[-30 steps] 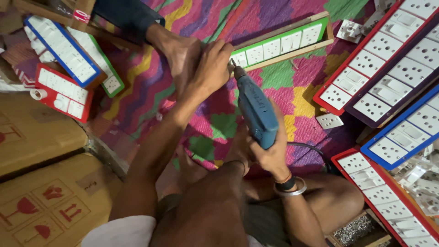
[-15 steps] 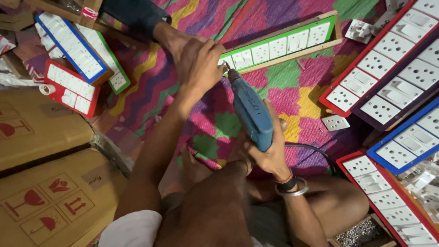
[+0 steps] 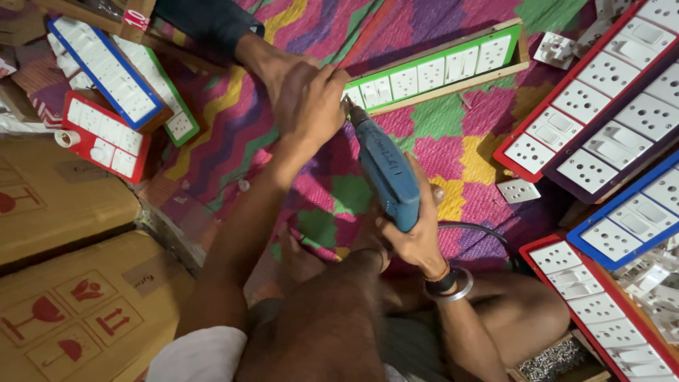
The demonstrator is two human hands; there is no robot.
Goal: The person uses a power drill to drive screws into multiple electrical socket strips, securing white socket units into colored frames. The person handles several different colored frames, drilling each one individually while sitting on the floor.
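1. Seen from above, a seated person's right hand (image 3: 417, 237) is clenched around the grip of a blue electric drill (image 3: 385, 173), whose tip meets the near left end of a green-framed switchboard (image 3: 438, 67) lying on a patterned multicoloured mat (image 3: 453, 152).
2. The person's left hand (image 3: 311, 106) rests on that same end of the green-framed switchboard, just left of the drill's tip, fingers curled down over the frame; what they pinch cannot be made out.
3. Beyond the left hand, another person's hand (image 3: 272, 60), in a dark sleeve, reaches in and touches the same end of the board.
4. A black cord (image 3: 477, 230) trails from the drill's base, to the right of the right hand, whose wrist wears a metal bangle (image 3: 453, 283).
5. Right of the green-framed switchboard lie a long red-framed switchboard (image 3: 587, 92), a blue-framed switchboard (image 3: 629, 219) and a loose white socket plate (image 3: 518, 191).
6. Left of the green-framed switchboard, a small red board (image 3: 106, 138) and a blue-edged board (image 3: 106, 71) lean near brown cardboard cartons (image 3: 64, 276).
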